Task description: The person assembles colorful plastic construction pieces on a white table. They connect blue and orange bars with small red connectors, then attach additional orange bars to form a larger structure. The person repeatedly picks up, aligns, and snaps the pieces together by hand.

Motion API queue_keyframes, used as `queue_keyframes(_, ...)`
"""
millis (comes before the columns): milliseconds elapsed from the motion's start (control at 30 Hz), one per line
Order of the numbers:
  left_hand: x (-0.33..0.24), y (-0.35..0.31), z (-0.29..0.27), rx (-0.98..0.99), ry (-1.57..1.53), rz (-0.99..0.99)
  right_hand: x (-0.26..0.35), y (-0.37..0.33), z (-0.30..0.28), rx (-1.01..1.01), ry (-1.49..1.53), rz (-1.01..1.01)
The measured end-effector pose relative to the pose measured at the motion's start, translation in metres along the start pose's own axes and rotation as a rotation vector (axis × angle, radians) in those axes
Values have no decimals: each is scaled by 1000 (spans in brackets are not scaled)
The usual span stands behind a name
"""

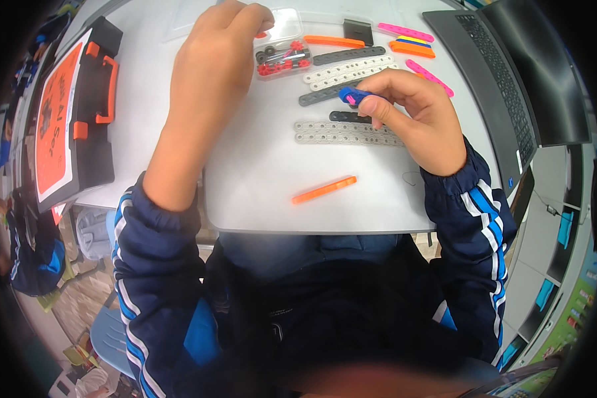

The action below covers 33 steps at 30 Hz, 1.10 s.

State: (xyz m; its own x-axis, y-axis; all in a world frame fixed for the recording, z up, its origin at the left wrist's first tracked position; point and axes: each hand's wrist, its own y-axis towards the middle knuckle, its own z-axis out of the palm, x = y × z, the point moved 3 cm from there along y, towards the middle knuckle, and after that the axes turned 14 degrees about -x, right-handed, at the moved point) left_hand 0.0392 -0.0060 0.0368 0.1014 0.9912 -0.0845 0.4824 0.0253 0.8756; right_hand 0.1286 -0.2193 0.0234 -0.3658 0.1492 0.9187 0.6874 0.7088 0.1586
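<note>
In my right hand (418,109) a small blue building piece (353,96) with a pink peg in it is pinched between thumb and fingers, above the beams. My left hand (222,50) is raised at the left side of a small clear parts box (282,74). Its fingers are bent together, and what they hold, if anything, is hidden. A bit of red shows beside the fingertips. Red and dark small parts lie inside the box. Below my right hand are two light grey perforated beams (325,132) and a short black beam (345,117).
An orange beam (324,190) lies near the table's front edge. White beams (341,73), a dark grey beam (348,56) and pink beams (406,32) lie farther back. A black case (89,119) stands left; an open laptop (487,73) is right.
</note>
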Motion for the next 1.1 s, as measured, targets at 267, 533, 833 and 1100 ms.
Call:
queue_keyframes(267, 8, -2, 7, -135, -334, -290, 1, -2, 0, 17, -3, 42)
queue_keyframes(533, -3, -10, 10, -134, -532, -159, -2, 0, 1, -29, 6, 1)
queue_keyframes(833, -2, -12, 14, -241, -455, -128, -5, -1, 2, -30, -36, 6)
queue_keyframes(1100, -12, -19, 22, 201, -707, -146, -3, 1, -5, -96, -10, -28)
